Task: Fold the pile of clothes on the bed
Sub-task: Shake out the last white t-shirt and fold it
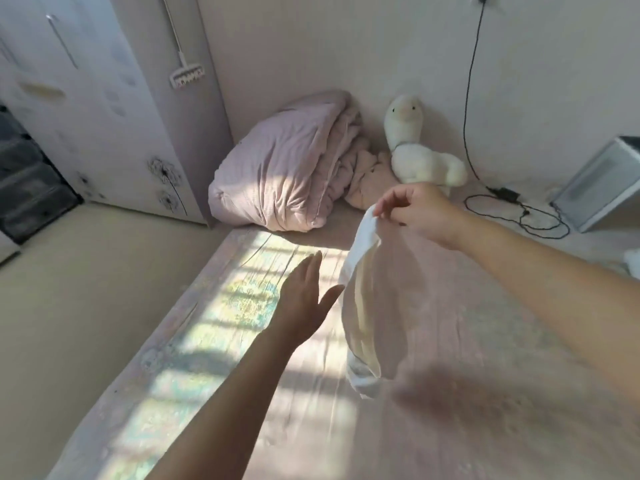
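While the right hand (412, 211) pinches limp white cloth (360, 306), the left hand (304, 292) spreads flat.

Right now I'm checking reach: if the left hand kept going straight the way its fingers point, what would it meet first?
Probably the white garment hanging from the right hand. The left hand is open, fingers aimed up and right, thumb nearly at the cloth. Depth is unclear; it could pass beside it.

Pink duvet (284, 174) bundled beside plush toy (415, 147); black cable (512, 209) near white box (602, 181).
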{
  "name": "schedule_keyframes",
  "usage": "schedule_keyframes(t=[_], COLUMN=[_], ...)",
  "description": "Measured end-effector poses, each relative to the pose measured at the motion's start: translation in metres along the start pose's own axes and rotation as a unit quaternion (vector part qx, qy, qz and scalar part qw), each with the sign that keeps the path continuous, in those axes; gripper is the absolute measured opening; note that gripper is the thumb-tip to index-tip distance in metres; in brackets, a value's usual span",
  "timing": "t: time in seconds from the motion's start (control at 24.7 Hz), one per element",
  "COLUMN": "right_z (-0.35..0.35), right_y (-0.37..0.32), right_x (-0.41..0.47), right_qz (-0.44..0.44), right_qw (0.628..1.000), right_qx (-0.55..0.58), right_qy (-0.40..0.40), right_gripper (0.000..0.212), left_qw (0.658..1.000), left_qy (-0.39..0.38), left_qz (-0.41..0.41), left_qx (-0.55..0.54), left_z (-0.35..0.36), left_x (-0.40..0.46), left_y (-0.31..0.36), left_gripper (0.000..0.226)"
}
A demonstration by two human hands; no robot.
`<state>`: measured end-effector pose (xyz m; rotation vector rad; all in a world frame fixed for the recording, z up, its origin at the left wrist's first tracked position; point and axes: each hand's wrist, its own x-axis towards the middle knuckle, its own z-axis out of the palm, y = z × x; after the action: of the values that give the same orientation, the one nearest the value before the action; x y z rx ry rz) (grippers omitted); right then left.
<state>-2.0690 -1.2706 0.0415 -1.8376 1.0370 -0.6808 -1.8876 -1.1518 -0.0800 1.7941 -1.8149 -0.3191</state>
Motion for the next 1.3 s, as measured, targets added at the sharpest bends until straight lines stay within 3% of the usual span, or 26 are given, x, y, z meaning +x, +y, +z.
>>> schedule_keyframes(t=[0.2,0.28,0.36,0.45,0.61,0.77,0.97,1.01,1.09,1.18,1.26,1.3], right_z=[-0.079,-0.108,-0.131,-0.148,-0.178,-0.198,-0.201,-0.194,-0.171,-0.138,-0.109,-0.099], right_y=[-0.111,-0.143,-0.163,-0.17,-0.166,-0.149,-0.145,-0.143,-0.126,-0.1,-0.069,-0.054], right_x=[-0.051,-0.076,-0.101,-0.118,-0.135,-0.142,-0.152,-0.157,-0.173,-0.196,-0.205,-0.204], right_qz=[-0.061,-0.086,-0.108,-0.124,-0.127,-0.119,-0.139,-0.15,-0.179,-0.158,-0.104,-0.087], right_qw=[0.998,0.994,0.99,0.988,0.976,0.959,0.941,0.939,0.945,0.971,0.987,0.989], right_qx=[0.016,0.053,0.071,0.048,0.042,0.034,-0.049,-0.063,-0.04,0.063,0.064,0.049], right_qy=[0.009,0.037,0.056,0.074,0.17,0.256,0.304,0.304,0.269,0.168,0.105,0.107], right_gripper=[0.034,0.036,0.036,0.037,0.038,0.034,0.023,0.016,0.022,0.026,0.059,0.065], left_qw=[0.97,0.959,0.957,0.955,0.939,0.946,0.949,0.95,0.955,0.959,0.958,0.957], left_qy=[-0.029,-0.039,0.006,0.102,0.193,0.185,0.209,0.213,0.21,0.211,0.219,0.224], left_qz=[0.039,0.074,0.085,0.085,0.139,0.174,0.182,0.175,0.167,0.16,0.161,0.16], left_qx=[-0.238,-0.27,-0.276,-0.265,-0.249,-0.2,-0.149,-0.146,-0.128,-0.097,-0.088,-0.093], left_z=[-0.085,-0.104,-0.115,-0.129,-0.179,-0.22,-0.247,-0.251,-0.259,-0.267,-0.273,-0.275], left_x=[0.023,0.021,0.018,0.019,0.032,0.048,0.06,0.061,0.061,0.061,0.061,0.06], left_y=[0.112,0.14,0.16,0.18,0.226,0.276,0.336,0.347,0.366,0.38,0.387,0.388], left_gripper=[0.075,0.078,0.049,0.021,0.022,0.019,0.021,0.027,0.029,0.029,0.034,0.034])
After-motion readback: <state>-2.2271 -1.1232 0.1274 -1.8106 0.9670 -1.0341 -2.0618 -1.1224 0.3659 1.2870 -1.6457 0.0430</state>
